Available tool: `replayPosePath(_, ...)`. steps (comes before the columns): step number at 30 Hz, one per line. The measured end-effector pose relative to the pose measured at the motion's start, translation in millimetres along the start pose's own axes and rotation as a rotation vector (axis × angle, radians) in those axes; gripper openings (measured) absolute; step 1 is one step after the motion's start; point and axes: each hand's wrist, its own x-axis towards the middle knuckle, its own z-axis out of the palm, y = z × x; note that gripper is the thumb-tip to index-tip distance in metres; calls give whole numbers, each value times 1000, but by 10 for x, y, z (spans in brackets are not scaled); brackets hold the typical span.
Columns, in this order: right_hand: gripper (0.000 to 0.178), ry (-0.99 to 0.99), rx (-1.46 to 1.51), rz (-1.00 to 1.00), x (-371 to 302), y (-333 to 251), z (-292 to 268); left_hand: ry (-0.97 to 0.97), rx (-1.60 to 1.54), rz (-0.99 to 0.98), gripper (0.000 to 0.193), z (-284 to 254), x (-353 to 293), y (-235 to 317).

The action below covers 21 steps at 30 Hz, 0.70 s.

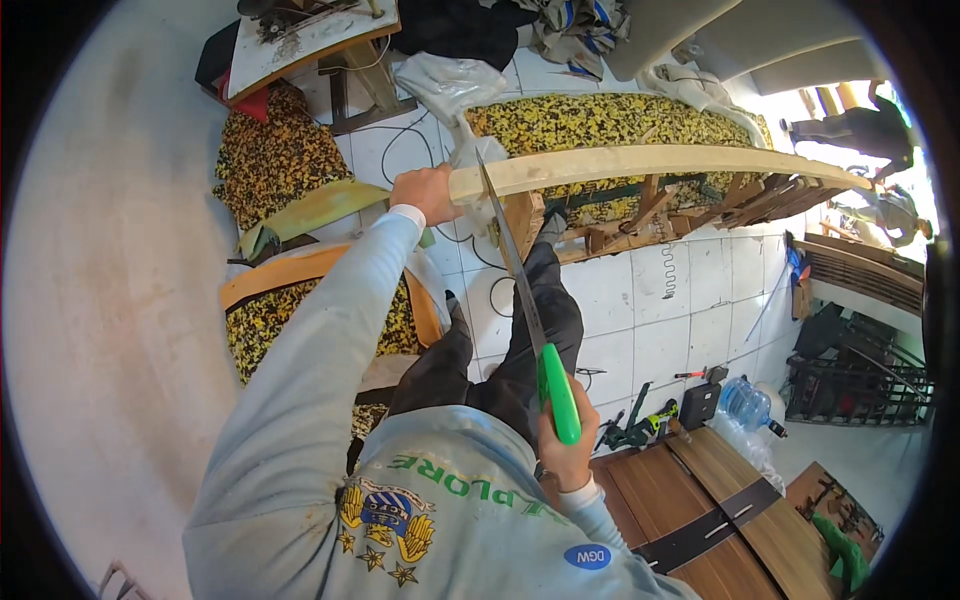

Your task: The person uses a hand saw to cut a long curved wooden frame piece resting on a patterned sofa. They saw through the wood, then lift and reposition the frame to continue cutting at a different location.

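Observation:
A long pale wooden plank (pixel 640 161) runs across the far part of the view from my left hand toward the right. My left hand (pixel 425 194) is closed around its left end. My right hand (pixel 572 458) grips the green handle of a hand saw (pixel 525 295) close to my body. The saw's narrow blade points away from me, and its far part crosses the plank just right of my left hand. Whether the teeth have cut into the wood cannot be made out. Below the plank stands a wooden block (pixel 522 222), beside my foot.
Speckled yellow-and-black foam pieces (pixel 280 155) lie at the left and behind the plank. A rough wooden frame (pixel 640 225) sits under it. A worktable (pixel 300 45) stands far left. At right are a brown wooden panel (pixel 690 500), a water jug (pixel 745 403) and other people.

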Motion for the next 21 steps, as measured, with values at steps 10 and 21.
replayPosePath(10,34,31,-94,-91,1564,-76,654,9,49,22,62,-14,73,-25)
replayPosePath(21,36,127,20,-219,2059,350,918,18,33,39,61,-28,-46,158)
